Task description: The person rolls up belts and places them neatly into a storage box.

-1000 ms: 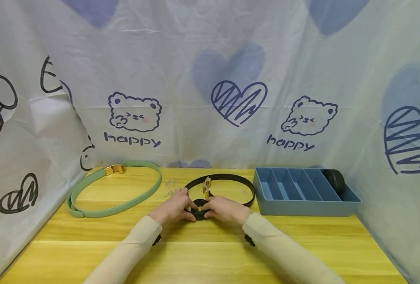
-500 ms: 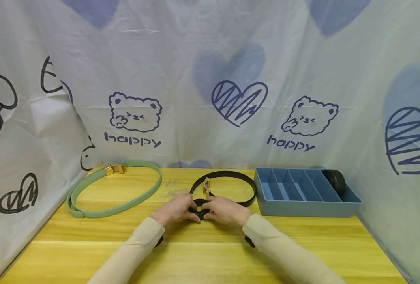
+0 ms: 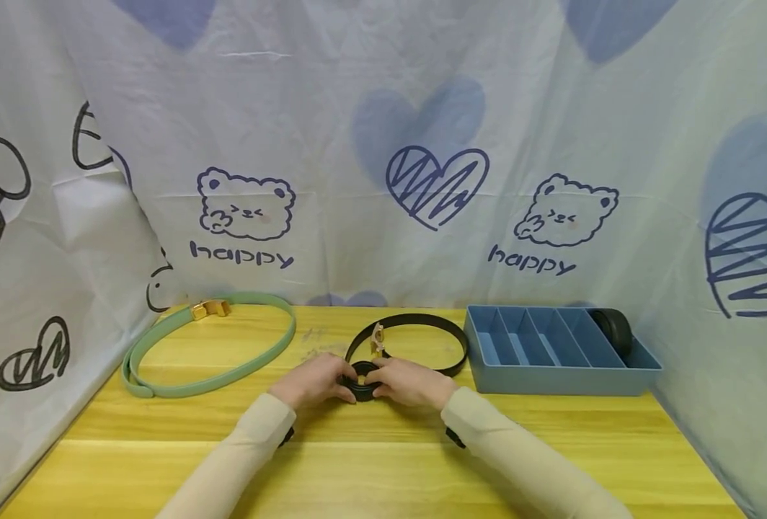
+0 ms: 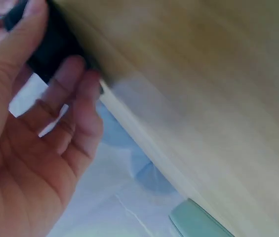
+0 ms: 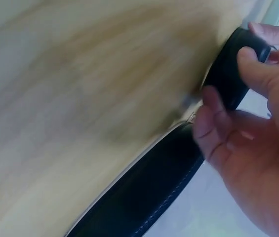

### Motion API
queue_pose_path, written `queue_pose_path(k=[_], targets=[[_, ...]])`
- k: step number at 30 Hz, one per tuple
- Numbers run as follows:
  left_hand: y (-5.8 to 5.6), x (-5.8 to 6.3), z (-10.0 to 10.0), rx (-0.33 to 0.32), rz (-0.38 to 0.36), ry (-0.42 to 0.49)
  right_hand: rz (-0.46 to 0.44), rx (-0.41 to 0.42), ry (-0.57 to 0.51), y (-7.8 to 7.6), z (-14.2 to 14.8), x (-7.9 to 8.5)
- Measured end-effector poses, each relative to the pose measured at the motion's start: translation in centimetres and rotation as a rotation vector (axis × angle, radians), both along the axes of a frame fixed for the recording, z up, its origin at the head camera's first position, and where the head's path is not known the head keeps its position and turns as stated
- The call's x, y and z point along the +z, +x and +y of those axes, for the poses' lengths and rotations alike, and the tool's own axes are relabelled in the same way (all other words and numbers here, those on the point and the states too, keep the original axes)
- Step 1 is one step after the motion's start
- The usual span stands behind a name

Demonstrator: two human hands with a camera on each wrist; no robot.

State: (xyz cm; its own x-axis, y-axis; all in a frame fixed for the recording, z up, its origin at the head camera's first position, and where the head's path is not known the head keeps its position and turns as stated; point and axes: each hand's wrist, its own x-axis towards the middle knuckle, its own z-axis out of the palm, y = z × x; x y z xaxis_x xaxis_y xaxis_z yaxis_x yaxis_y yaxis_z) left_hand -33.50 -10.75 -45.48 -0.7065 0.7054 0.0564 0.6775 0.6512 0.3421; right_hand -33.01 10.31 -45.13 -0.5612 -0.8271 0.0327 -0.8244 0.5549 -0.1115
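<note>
Snug, level turns, with slack drawn in evenly, look key to winding the small round coil of black leather-look belt (image 3: 363, 394) on the yellow wood-grain table (image 3: 370, 476). At the dial's centre, it is pinched between thumb and fingers by a person's left hand (image 3: 314, 380), reaching from 8 o'clock, and right hand (image 3: 416, 382), from 4. The loose black loop (image 3: 416, 318) lies toward 2, its gold-coloured metal buckle (image 3: 377, 339) just past 12.

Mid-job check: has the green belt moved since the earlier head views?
No. The green belt lies in the same spot, with no visible shift either way against the back edge of the table.
</note>
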Motion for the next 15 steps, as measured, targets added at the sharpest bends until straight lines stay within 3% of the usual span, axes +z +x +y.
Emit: queue_pose_path(k=[6,15], targets=[[0.04,0.37,0.51,0.043,0.04,-0.029,0.07,-0.092,0.043,0.6,-0.84,-0.47],[-0.26,0.33,-0.33,0.066,0.014,-0.005,0.076,-0.042,0.057,0.08,-0.42,-0.36]])
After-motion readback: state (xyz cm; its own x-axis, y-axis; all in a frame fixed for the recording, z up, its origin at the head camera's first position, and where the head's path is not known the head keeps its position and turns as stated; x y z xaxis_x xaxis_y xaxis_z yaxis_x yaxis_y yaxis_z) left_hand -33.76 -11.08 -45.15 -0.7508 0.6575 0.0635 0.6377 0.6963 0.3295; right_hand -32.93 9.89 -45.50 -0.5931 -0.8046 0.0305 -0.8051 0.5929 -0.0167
